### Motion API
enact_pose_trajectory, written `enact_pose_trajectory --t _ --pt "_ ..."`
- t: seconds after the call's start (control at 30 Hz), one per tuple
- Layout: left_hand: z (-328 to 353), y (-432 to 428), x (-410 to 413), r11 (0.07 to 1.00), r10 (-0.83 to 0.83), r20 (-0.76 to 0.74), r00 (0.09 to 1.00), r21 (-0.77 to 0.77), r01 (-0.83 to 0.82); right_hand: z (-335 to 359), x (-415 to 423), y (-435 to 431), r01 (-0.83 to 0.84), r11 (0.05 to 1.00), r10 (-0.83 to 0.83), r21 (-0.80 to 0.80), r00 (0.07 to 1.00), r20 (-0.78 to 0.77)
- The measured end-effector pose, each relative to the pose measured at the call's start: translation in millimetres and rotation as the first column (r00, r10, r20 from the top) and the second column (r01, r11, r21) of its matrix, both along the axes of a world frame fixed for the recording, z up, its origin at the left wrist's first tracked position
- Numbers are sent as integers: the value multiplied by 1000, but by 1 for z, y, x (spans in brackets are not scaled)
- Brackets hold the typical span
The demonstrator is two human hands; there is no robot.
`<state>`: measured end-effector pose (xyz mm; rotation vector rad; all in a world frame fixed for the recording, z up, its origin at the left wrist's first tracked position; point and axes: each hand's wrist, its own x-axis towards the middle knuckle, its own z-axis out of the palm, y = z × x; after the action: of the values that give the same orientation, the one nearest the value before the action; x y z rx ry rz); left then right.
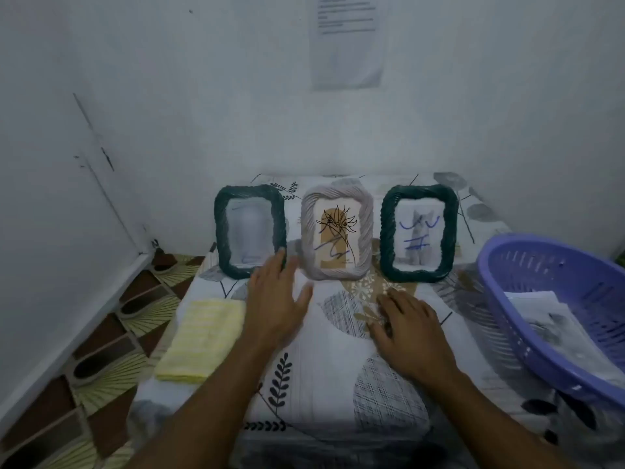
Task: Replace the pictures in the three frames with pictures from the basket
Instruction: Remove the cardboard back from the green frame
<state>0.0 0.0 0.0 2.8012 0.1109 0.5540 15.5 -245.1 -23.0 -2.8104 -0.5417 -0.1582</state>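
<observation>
Three picture frames stand in a row at the back of the table. The left dark green frame holds a pale, blurred picture. The middle grey frame shows a flower drawing with pen scribbles. The right dark green frame holds a grey picture with blue pen marks. A purple basket at the right holds several paper pictures. My left hand hovers open, its fingertips near the left frame's lower right corner. My right hand lies flat and open on the tablecloth in front of the middle frame.
A folded yellow cloth lies at the table's left side. The patterned tablecloth covers the table. White walls close in behind and to the left. A patterned tile floor shows at the left. A paper sheet hangs on the wall.
</observation>
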Motion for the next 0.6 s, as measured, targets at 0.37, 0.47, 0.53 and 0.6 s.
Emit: enact_pose_trajectory --t 0.37,0.47,0.53,0.6 --pt "37 100 61 691 382 29 924 -673 -265 0 2 -1 2 1000 -2 -5 999 34" --pt "32 100 56 609 406 29 913 -754 -246 0 3 0 -4 1000 5 -4 999 43" --pt "33 98 53 537 403 41 914 -820 -200 0 3 -1 -7 1000 7 -2 999 38" --pt "36 97 48 502 373 46 927 -850 -160 0 2 -1 -4 1000 5 -10 1000 28"
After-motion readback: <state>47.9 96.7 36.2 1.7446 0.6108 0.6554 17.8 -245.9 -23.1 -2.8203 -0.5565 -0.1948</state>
